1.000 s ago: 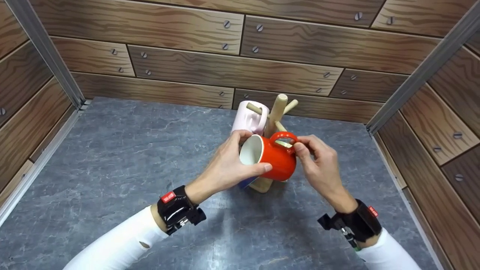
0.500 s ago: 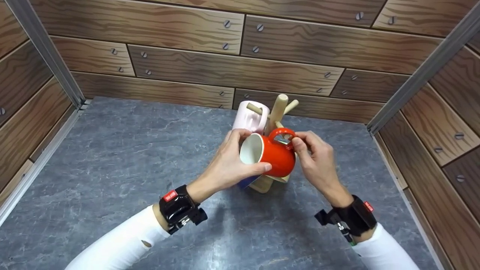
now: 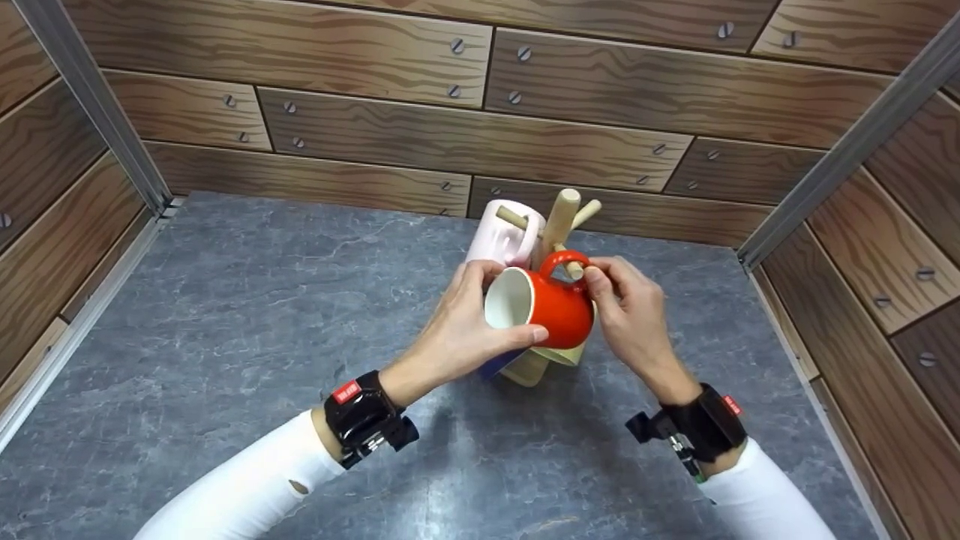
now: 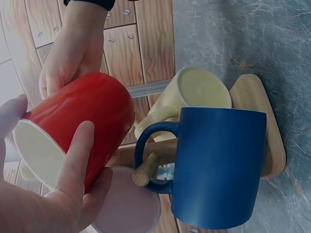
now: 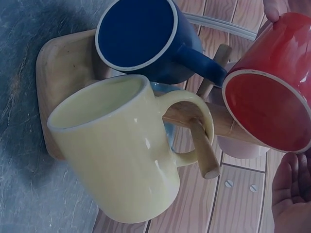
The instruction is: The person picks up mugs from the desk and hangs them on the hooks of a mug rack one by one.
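My left hand (image 3: 457,322) holds a red mug (image 3: 566,315) round its body, its white inside facing left. At the mug's handle, the fingers of my right hand (image 3: 632,311) pinch the right end of the loop. A wooden mug tree (image 3: 561,217) stands behind the mug, and one of its pegs (image 3: 574,270) shows its end inside the handle loop. On another peg hangs a pale pink mug (image 3: 491,234). Lower down, a blue mug (image 4: 218,165) and a pale yellow mug (image 5: 119,155) hang by their handles, mostly hidden in the head view.
The rack's wooden base (image 4: 260,111) rests on a grey marbled surface (image 3: 285,300). A wood-patterned wall (image 3: 375,135) rises close behind the rack, with more such walls at both sides. Something light blue (image 5: 170,87) shows partly behind the rack's post.
The red mug has risen slightly, and the peg's end now shows inside its handle loop. My right hand has shifted a little up and left with the handle.
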The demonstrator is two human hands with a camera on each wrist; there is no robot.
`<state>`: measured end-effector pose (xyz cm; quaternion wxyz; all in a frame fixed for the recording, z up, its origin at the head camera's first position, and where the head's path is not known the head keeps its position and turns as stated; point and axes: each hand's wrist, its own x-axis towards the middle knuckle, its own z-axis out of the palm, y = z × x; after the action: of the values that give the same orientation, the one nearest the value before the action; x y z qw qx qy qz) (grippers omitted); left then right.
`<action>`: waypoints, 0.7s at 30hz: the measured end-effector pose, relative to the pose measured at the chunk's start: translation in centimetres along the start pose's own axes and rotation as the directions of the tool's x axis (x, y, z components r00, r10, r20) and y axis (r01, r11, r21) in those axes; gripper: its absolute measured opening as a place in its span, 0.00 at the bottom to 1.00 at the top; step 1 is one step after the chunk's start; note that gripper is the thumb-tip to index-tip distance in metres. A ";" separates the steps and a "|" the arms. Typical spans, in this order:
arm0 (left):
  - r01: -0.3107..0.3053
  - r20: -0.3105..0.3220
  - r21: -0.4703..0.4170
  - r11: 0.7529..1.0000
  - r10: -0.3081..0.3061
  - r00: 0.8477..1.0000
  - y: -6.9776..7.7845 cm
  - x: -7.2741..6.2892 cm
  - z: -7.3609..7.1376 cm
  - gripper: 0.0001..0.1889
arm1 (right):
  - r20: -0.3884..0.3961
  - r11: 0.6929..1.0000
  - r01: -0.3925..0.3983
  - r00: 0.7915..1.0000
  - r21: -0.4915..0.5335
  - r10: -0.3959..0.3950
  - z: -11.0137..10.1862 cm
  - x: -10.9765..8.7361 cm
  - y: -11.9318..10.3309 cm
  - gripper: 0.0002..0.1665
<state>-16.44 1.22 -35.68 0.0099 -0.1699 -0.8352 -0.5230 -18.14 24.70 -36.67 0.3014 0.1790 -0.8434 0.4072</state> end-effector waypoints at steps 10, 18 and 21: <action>-0.035 -0.039 0.070 0.997 0.038 0.999 -0.4 0.1 0.6 0.41 | -0.015 1.000 -0.011 1.000 -0.025 0.011 0.4 0.3 0.7 0.11; -0.059 -0.048 0.078 0.995 0.063 0.997 -1.1 0.3 1.0 0.41 | -0.032 0.999 -0.050 0.998 -0.002 0.050 0.7 0.4 1.1 0.12; -0.061 -0.044 0.077 0.995 0.064 0.997 -1.3 0.2 0.9 0.42 | -0.025 0.998 -0.058 0.998 0.015 0.058 0.8 0.3 1.2 0.12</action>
<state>-16.90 1.52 -37.17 0.0519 -0.1833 -0.8483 -0.4941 -19.35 24.76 -37.53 0.2988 0.1514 -0.8414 0.4242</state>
